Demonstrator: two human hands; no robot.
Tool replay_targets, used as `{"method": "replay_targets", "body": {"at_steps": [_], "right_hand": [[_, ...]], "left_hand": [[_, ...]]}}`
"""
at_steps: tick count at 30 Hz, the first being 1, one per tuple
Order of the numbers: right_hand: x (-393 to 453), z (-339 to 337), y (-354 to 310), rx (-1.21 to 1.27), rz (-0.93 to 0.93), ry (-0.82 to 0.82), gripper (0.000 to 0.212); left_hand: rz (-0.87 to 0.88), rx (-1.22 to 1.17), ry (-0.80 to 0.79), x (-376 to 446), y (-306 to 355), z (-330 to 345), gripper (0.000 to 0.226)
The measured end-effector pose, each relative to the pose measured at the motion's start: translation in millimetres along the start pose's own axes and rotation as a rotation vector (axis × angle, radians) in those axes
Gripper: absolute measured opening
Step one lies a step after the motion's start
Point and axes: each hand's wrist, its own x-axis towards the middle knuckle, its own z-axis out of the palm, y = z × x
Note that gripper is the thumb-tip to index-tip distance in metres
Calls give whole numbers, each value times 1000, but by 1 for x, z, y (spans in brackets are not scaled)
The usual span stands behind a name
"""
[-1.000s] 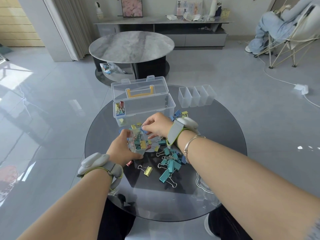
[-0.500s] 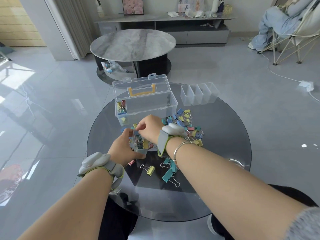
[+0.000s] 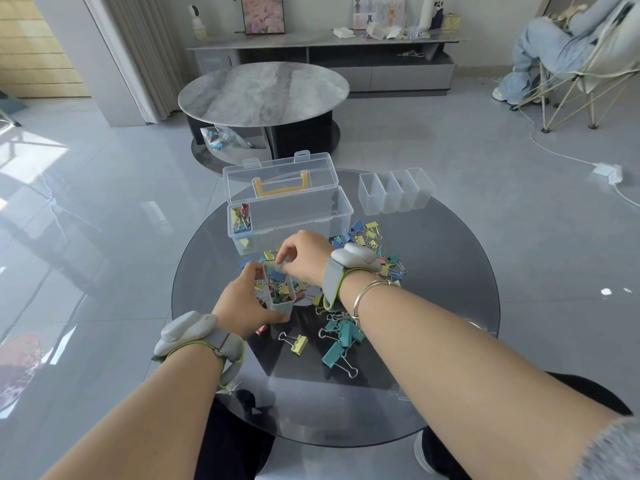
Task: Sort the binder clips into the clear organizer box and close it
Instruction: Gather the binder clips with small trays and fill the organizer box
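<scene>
On the glass table [image 3: 450,306], left hand [image 3: 244,303] fingers clamped on small bin [image 3: 280,292], right hand [image 3: 304,258] pinching a clip, loose binder clips [image 3: 341,341] around.

Compared with a second ago, the right hand [image 3: 304,259] now sits at the far rim of the small clear bin [image 3: 278,289], toward 12 o'clock, its fingers pinching there. More loose binder clips [image 3: 372,244] show at 2 o'clock.

Glossy grey tile floor [image 3: 104,237] w/ window glare at left, round marble coffee table [image 3: 263,93] behind the dark glass table [image 3: 450,265], long grey TV console [image 3: 322,60] along far wall, curtain [image 3: 138,46] left, folding chair [image 3: 588,64] w/ clothes at right.
</scene>
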Motion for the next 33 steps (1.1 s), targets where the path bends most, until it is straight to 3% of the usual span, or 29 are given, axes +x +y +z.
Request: {"method": "replay_targets", "body": {"at_steps": [5, 9, 18, 30, 33], "right_hand": [[-9, -11, 3, 194, -20, -57, 8], [-14, -15, 1, 177, -12, -235, 21], [-19, -7, -6, -62, -44, -170, 25], [-16, -5, 5, 8, -45, -200, 9], [-10, -9, 11, 148, 38, -56, 12]], "left_hand": [[-8, -4, -8, 1, -3, 0, 83], [-23, -1, -10, 2, -4, 1, 85], [-36, 16, -16, 1, -1, 2, 84], [-48, 6, -24, -3, 3, -2, 85], [-45, 21, -19, -3, 5, -6, 86]]}}
